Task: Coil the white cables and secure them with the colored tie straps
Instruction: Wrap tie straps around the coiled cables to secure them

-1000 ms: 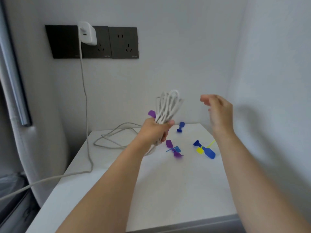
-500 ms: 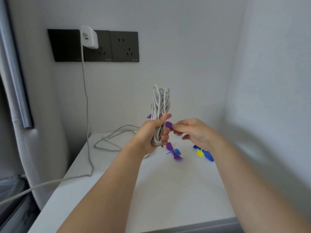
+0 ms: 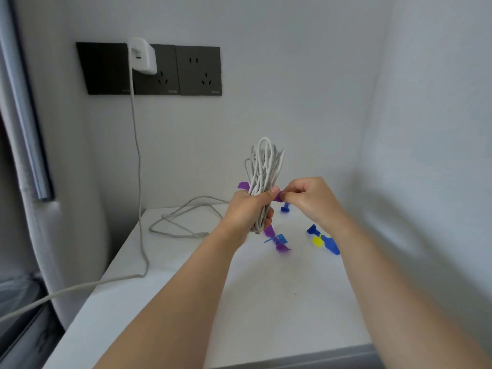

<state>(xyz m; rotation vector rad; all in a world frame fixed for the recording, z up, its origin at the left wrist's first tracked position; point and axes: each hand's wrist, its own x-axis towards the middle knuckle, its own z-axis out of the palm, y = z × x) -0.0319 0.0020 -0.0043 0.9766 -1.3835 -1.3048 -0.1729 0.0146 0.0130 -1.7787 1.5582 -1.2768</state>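
Over the white bench [image 3: 266,302] in this wall corner, my left hand [image 3: 243,211] is gripping the coiled white cable [image 3: 263,166] upright so its loops are not springing apart, while my right hand [image 3: 310,199] is pinching the purple tie strap [image 3: 278,196] just beside the bundle, seemingly for wrapping.

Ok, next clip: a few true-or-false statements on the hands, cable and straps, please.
1. The left hand grips the coiled bundle of white cable upright above the white table. True.
2. The right hand lies flat on the table. False: it pinches the purple tie strap at the bundle.
3. The white charger block sits in the black wall socket panel. True.
4. The loose tie straps on the table are all red. False: they are purple, blue and yellow.
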